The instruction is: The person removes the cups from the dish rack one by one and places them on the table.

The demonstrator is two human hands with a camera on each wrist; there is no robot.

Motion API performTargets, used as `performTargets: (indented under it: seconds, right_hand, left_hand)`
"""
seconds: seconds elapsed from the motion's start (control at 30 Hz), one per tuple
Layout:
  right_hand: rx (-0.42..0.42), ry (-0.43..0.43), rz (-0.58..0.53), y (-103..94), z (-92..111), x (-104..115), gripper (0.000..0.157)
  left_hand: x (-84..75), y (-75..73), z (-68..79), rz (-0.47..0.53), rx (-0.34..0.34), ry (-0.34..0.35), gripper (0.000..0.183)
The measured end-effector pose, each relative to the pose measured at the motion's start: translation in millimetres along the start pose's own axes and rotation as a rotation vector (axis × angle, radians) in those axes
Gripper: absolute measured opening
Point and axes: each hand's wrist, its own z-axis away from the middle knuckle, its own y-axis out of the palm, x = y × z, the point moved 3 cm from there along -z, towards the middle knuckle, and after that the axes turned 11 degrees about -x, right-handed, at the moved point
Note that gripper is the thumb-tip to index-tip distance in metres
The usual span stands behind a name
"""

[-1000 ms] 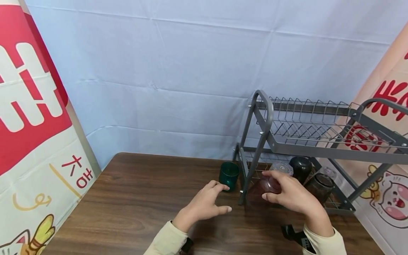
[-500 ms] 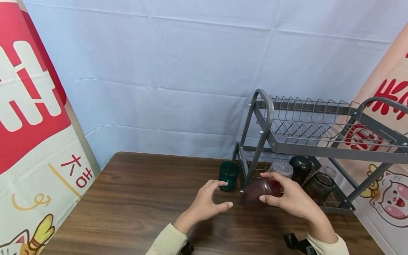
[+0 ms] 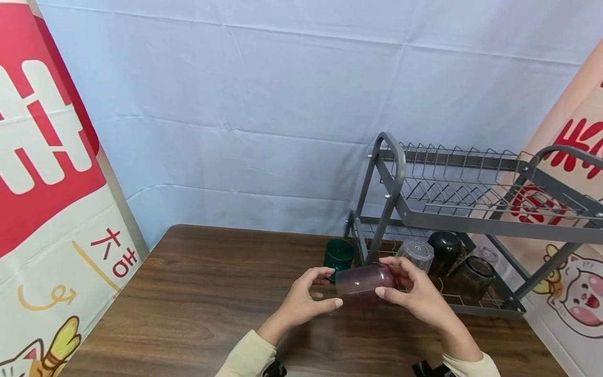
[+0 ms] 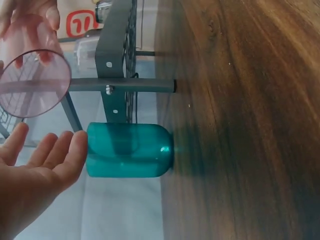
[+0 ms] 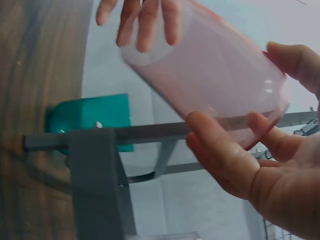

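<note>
**Right hand (image 3: 416, 296) on translucent pink cylindrical cup (image 3: 360, 283), cup held sideways**

Grip: right thumb and fingers are curled round the cup's rounded base end. Cup is off the wood-grain brown table (image 3: 212, 298), its open mouth facing the left hand (image 3: 303, 301). Clock face for the head view, centred on the cup: right hand at 3, left hand at 9.

Left hand: fingers spread and loosely bent, thumb apart, gripping nothing. Fingertips lie close to the cup's mouth; contact cannot be told.

Nearby: translucent green round-bottomed tumbler (image 3: 338, 256) stands upright on the table at 10 to 11 o'clock, just beyond the left fingertips and beside the rack.

Further out: grey two-tier metal dish rack (image 3: 494, 226) at 2 o'clock. On its lower tier: clear ridged tumbler (image 3: 416, 254) nearest the cup, then glossy black dome-topped cup (image 3: 444, 252), then smoky dark see-through cup (image 3: 473, 276), tilted, at 3 o'clock.

Background: creased pale-blue cloth sheet (image 3: 245, 115) at 11 to 12; red-and-white printed cloth panel (image 3: 56, 146) at 10.
</note>
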Motion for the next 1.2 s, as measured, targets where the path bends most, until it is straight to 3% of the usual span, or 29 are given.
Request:
performTargets:
  seconds: [0.2, 0.47, 0.67, 1.03, 1.2]
  right_hand:
    - [-0.041, 0.071, -0.168, 11.3, 3.6, -7.6, 0.050]
    - [-0.062, 0.066, -0.371, 29.3, 7.8, -15.0, 0.049]
    - [-0.077, 0.090, -0.416, 43.8, 9.3, -17.7, 0.050]
    - [-0.109, 0.118, -0.449, 55.5, 11.5, -21.5, 0.049]
    - [-0.066, 0.115, -0.414, 54.2, 12.9, -17.7, 0.050]
  left_hand:
    - [2.9, -0.2, -0.6, 0.098, -0.015, -0.005, 0.057]
    - [-7.2, -3.7, -0.3, 0.300, -0.051, -0.022, 0.063]
    - [-28.0, -11.3, 2.7, 0.344, -0.078, 0.030, 0.060]
    - [-27.3, -13.1, 2.9, 0.330, -0.119, 0.035, 0.049]
    - [-30.1, -13.1, 4.0, 0.341, -0.119, 0.029, 0.050]
